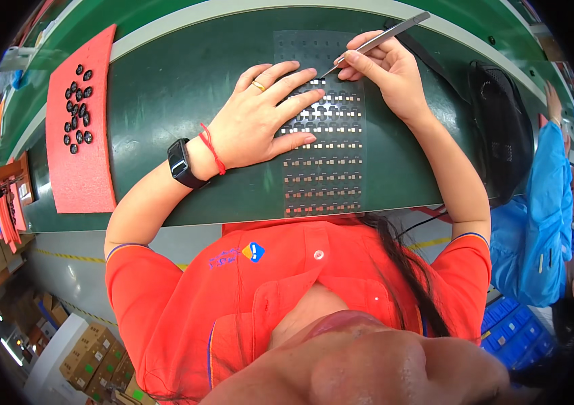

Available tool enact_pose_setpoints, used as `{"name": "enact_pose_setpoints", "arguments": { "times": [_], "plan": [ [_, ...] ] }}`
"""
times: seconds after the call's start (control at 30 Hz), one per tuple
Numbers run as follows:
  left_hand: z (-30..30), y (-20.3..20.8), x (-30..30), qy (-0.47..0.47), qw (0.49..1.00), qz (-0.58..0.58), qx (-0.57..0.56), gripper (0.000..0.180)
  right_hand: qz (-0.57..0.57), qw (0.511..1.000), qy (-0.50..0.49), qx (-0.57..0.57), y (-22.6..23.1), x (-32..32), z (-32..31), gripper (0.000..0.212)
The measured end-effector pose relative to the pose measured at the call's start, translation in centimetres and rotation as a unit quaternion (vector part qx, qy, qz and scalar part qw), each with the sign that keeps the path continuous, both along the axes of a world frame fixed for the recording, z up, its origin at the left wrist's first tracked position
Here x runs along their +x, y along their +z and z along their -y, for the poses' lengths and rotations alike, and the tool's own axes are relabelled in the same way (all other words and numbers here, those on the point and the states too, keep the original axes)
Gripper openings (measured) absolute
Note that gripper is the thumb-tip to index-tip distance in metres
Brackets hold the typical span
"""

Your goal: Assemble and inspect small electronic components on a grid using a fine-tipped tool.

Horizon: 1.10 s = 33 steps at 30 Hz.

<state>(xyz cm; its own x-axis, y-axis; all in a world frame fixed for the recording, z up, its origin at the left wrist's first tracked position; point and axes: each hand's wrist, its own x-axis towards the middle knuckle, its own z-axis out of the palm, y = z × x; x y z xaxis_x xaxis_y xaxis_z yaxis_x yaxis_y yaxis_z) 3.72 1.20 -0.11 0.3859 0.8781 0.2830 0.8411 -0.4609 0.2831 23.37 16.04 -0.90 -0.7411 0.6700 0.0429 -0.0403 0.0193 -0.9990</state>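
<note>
A clear sheet [324, 172] with rows of small metallic pieces lies on the dark green table [159, 101]. My left hand [270, 111] rests flat on it, fingers spread over the sheet's left side. In my right hand [388, 74] is a pair of grey metal tweezers [385, 37], pinched between thumb and fingers. Their tips point down-left at a piece in an upper row, close to my left index fingertip. Whether the tips grip anything is too small to tell. Above that row, the sheet shows only faint marks.
A red foam mat [81, 175] at the left bears several small round black parts [76, 108]. To the right lies a black mesh item [503, 128]. Beyond it, a person in a blue gown [537, 223] is near blue bins [513, 331]. Cardboard boxes [91, 351] stand at lower left.
</note>
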Motion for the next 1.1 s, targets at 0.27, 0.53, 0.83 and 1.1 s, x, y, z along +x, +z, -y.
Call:
{"name": "enact_pose_setpoints", "arguments": {
  "times": [0.27,0.53,0.83,1.1],
  "plan": [
    [0.1,-0.1,0.0,-0.001,1.0,-0.011,0.008,0.05,0.007,1.0,-0.009,0.001,0.1,-0.1,0.1,0.022],
    [0.1,0.4,-0.1,-0.017,1.0,-0.021,0.001,0.053,0.006,1.0,0.012,-0.013,-0.2,0.0,-0.5,0.019],
    [-8.5,0.7,-4.0,0.062,0.976,0.166,0.128,0.033,-0.031,0.997,-0.025,-0.069,0.4,0.3,-1.1,0.022],
    [-21.0,-1.2,-5.1,0.265,0.955,0.12,0.056,0.05,-0.035,0.996,-0.014,-0.08,0.4,0.1,-0.9,0.021]
  ]
}}
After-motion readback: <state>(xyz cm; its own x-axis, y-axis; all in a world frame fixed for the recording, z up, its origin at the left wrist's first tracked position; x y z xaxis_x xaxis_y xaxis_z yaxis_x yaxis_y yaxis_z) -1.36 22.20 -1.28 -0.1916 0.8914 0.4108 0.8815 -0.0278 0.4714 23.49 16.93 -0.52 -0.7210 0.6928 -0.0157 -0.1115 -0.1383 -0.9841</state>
